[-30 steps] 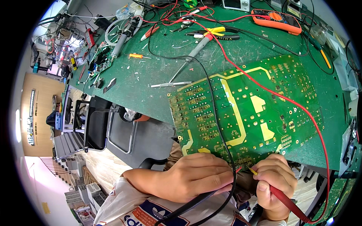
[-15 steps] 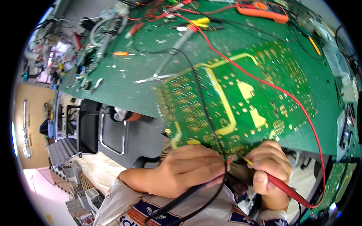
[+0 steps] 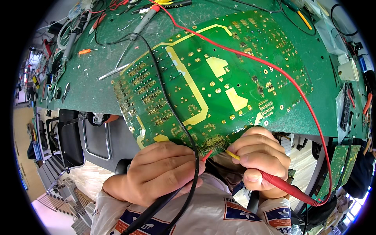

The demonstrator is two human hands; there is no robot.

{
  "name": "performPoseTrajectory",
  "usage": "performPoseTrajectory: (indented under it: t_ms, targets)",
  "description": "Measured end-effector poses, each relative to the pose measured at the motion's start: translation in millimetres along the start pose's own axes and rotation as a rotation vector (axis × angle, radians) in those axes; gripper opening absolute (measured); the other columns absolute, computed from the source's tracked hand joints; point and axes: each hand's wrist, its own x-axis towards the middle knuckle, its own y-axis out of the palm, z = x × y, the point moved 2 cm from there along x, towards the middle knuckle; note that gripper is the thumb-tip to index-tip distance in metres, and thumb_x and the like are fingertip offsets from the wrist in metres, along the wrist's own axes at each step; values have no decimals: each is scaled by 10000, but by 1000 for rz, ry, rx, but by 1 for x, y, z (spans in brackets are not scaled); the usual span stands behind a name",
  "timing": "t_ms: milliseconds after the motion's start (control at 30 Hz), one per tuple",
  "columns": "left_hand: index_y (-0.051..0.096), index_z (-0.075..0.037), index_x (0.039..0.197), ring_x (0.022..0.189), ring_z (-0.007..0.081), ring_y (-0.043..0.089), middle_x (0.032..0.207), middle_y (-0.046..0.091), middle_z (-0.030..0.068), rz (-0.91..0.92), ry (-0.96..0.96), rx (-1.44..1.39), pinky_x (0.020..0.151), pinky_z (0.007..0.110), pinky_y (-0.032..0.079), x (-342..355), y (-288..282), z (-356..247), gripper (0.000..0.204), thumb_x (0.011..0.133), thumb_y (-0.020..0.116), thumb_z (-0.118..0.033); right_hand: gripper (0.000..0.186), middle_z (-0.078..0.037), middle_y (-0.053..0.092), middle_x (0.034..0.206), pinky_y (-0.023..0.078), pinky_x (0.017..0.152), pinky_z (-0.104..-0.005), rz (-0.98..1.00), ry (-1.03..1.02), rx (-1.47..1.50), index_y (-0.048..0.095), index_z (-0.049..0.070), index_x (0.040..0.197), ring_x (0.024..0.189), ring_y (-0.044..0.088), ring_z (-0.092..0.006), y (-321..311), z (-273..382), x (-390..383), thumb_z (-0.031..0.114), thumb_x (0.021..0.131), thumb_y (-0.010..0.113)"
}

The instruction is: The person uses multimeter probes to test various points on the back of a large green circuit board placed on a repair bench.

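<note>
A large green circuit board (image 3: 219, 84) with gold pads lies on the bench and overhangs its near edge. My left hand (image 3: 164, 170) is closed around a black test probe (image 3: 158, 207), whose reddish tip points at the board's near edge. In my right hand (image 3: 262, 156) a red test probe (image 3: 288, 188) is pinched, its yellow tip at that same edge, a short way right of the other tip. Whether either tip touches a contact I cannot tell. A black lead (image 3: 161, 80) and a red lead (image 3: 299, 92) cross over the board.
Left of the board lie a grey-handled tool (image 3: 145, 22) with a thin metal shaft and a small orange screwdriver (image 3: 85, 51). A white cup (image 3: 347, 71) stands at the right. Another green board (image 3: 349, 166) is at lower right. A black chair (image 3: 71, 135) stands beyond the bench's near edge.
The view has shifted, so the board and bench sit further left and higher, and the orange multimeter has left the picture. Both hands keep their probes at the board's near edge.
</note>
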Motion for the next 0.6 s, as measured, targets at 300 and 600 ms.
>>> performPoseTrajectory:
  t_ms: [300, 600]
  targets:
    - [700, 48, 1038, 888, 316, 720, 918, 750, 154, -1, -11, -7, 746, 400, 583, 1, 1, -1, 242, 890, 775, -128, 154, -96, 664, 755, 551, 651, -402, 4, 2, -12, 621, 3, 962, 705, 702, -290, -1, 0, -1, 111, 914, 721]
    - [688, 41, 1001, 846, 312, 728, 914, 732, 132, -57, 47, -55, 703, 386, 583, 1, 2, 5, 296, 774, 840, -71, 164, -115, 669, 776, 555, 678, -435, 123, 55, -39, 628, -11, 958, 735, 709, -312, -7, 5, 7, 81, 871, 732]
